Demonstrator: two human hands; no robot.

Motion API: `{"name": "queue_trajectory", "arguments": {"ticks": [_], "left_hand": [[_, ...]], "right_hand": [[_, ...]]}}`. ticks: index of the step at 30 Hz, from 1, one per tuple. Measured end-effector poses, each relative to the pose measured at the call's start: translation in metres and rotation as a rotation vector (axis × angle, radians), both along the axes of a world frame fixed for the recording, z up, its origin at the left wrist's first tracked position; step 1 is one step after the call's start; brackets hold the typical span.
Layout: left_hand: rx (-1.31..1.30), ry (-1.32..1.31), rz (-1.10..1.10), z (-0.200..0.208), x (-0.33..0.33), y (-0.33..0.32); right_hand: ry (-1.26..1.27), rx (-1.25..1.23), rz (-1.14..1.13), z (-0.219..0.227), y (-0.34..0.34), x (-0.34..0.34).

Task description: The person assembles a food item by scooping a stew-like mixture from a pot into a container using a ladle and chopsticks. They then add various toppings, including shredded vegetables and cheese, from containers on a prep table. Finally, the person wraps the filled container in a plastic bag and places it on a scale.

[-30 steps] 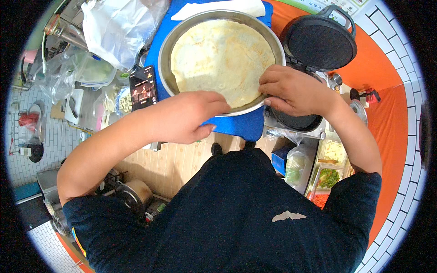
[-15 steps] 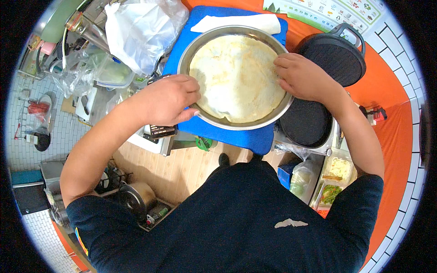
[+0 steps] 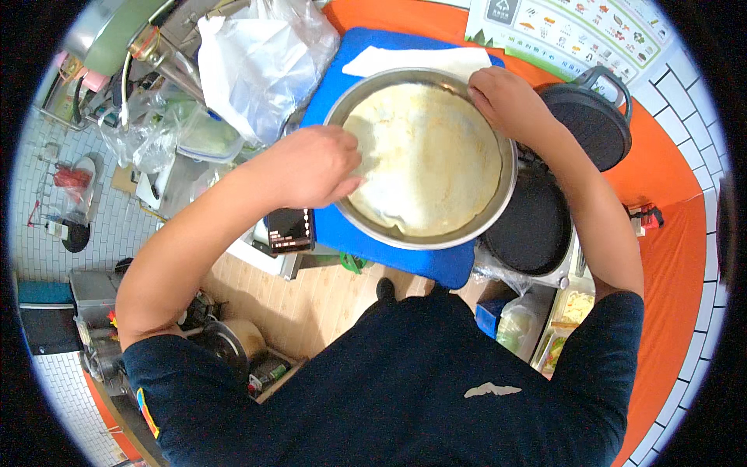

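A round metal pan [image 3: 412, 240] sits on a blue board [image 3: 373, 245] and holds a thin pale pancake [image 3: 436, 156] that covers most of its bottom. My left hand [image 3: 307, 167] reaches over the pan's left rim, fingertips pinching the pancake's left edge. My right hand [image 3: 504, 100] rests on the pan's far right rim, fingers curled on the pancake's upper edge.
An open black double griddle [image 3: 537, 222] with its raised lid [image 3: 595, 128] stands right of the pan on an orange counter [image 3: 669, 226]. A white cloth [image 3: 420, 58] lies behind the pan. Plastic bags [image 3: 249, 62] pile up at the left. Food tubs [image 3: 545, 327] sit below the griddle.
The view has shifted, so the pan sits lower and more central. My right hand slid from the pan's right side to its far rim. My left hand moved inward onto the pancake's left edge.
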State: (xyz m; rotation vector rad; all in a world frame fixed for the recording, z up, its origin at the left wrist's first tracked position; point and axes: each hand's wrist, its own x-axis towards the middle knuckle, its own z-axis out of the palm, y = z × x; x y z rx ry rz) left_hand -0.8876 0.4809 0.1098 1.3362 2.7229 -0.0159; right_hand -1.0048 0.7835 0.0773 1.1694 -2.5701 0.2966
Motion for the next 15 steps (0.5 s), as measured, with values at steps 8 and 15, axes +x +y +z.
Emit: {"name": "queue_trajectory", "arguments": {"ticks": [8,15], "left_hand": [[0.225,0.284,0.638,-0.048,-0.163,0.012],[0.336,0.215,0.765,-0.055,-0.205,0.027]], "right_hand": [[-0.165,-0.16,0.045,-0.022,-0.028,-0.097],[-0.258,-0.107,-0.024,-0.02,-0.04,-0.097]]}}
